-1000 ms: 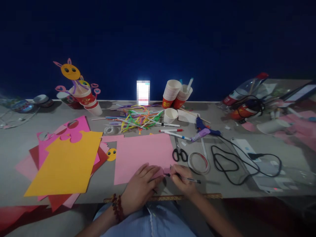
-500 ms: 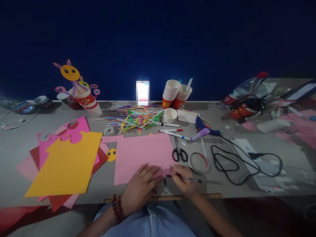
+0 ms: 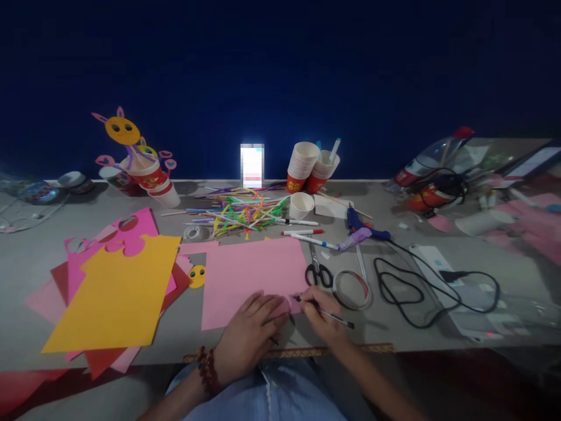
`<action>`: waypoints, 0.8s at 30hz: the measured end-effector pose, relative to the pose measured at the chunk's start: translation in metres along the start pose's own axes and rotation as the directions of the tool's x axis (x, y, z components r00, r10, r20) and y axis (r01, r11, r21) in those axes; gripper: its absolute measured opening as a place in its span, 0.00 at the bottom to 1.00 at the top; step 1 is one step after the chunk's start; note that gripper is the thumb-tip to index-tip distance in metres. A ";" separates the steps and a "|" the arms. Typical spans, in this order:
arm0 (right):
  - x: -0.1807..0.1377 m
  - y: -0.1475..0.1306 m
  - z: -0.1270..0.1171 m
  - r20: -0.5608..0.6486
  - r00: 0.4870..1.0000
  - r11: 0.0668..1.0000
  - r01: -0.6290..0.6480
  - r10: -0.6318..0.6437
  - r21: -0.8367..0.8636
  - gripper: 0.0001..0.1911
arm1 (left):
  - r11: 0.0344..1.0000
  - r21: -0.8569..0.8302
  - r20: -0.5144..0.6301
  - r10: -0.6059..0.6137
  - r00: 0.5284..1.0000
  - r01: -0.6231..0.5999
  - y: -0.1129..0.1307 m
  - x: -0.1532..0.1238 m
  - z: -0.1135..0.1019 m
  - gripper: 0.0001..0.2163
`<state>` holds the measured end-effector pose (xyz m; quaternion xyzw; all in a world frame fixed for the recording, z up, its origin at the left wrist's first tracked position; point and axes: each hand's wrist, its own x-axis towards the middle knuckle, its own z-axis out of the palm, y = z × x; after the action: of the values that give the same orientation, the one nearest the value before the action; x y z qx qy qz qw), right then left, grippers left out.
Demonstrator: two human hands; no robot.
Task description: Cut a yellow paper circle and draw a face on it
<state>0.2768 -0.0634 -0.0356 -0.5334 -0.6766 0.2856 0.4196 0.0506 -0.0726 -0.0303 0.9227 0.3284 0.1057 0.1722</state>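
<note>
My left hand lies flat with fingers stretched over the lower edge of a pink paper sheet. A small dark tip shows below its thumb side; I cannot make out what it is. My right hand is closed round a black-and-clear pen, its point touching the sheet's lower right corner, just beside my left fingertips. Black-handled scissors lie right of the sheet, above my right hand. A roll of tape rests to their right.
Coloured card sheets are piled at the left. Behind the pink sheet lie pipe cleaners and markers. Paper cups stand at the back. A glue gun trails a black cable across the right side. A decorated cup stands back left.
The pen's point has moved a little up and left onto the pink sheet, with my right hand shifting slightly. My left hand stays in place.
</note>
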 end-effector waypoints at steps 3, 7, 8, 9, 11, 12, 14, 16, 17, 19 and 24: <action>0.001 -0.001 0.000 0.017 1.000 0.999 0.019 -0.018 -0.042 0.09 | 1.000 -0.008 0.011 -0.001 1.000 0.001 0.001 0.000 -0.002 0.22; 0.000 0.001 0.000 0.013 1.000 0.996 0.030 -0.029 -0.081 0.09 | 1.000 -0.016 0.025 -0.010 1.000 0.010 0.001 0.001 -0.002 0.23; 0.000 0.001 0.000 0.012 0.999 0.996 0.032 -0.031 -0.088 0.09 | 1.000 -0.016 0.024 -0.013 1.000 0.013 0.001 0.001 -0.002 0.23; 0.000 0.001 0.000 0.014 0.999 0.995 0.034 -0.033 -0.092 0.09 | 1.000 -0.015 0.023 -0.013 1.000 0.014 0.001 0.001 -0.002 0.23; 0.001 0.000 0.000 0.019 0.999 0.995 0.040 -0.039 -0.092 0.09 | 1.000 -0.016 0.028 -0.009 1.000 0.010 0.000 0.001 -0.001 0.22; 0.001 0.000 0.000 0.023 0.999 0.995 0.041 -0.039 -0.092 0.09 | 1.000 -0.018 0.030 -0.007 1.000 0.008 0.000 0.001 -0.001 0.22; 0.001 -0.001 0.000 0.030 0.999 0.995 0.041 -0.038 -0.088 0.09 | 1.000 -0.023 0.027 -0.006 1.000 0.007 0.000 0.000 -0.001 0.22; 0.001 -0.001 -0.001 0.031 0.999 0.996 0.038 -0.036 -0.084 0.09 | 1.000 -0.028 0.023 -0.004 1.000 0.004 0.000 0.000 -0.001 0.22; 0.001 -0.001 -0.001 0.027 0.999 0.996 0.037 -0.035 -0.080 0.09 | 1.000 -0.028 0.023 -0.001 1.000 0.002 0.000 0.000 -0.001 0.22; 0.000 0.000 -0.001 0.003 1.000 0.997 0.031 -0.031 -0.076 0.10 | 1.000 -0.021 0.023 0.002 1.000 -0.001 0.000 0.000 -0.001 0.23; -0.001 0.000 0.000 -0.037 0.999 0.996 0.026 -0.029 -0.081 0.10 | 1.000 -0.010 -0.006 0.003 1.000 -0.003 -0.001 0.000 0.002 0.22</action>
<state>0.2774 -0.0639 -0.0358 -0.5460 -0.6866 0.2420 0.4146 0.0506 -0.0727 -0.0321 0.9219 0.3270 0.1103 0.1758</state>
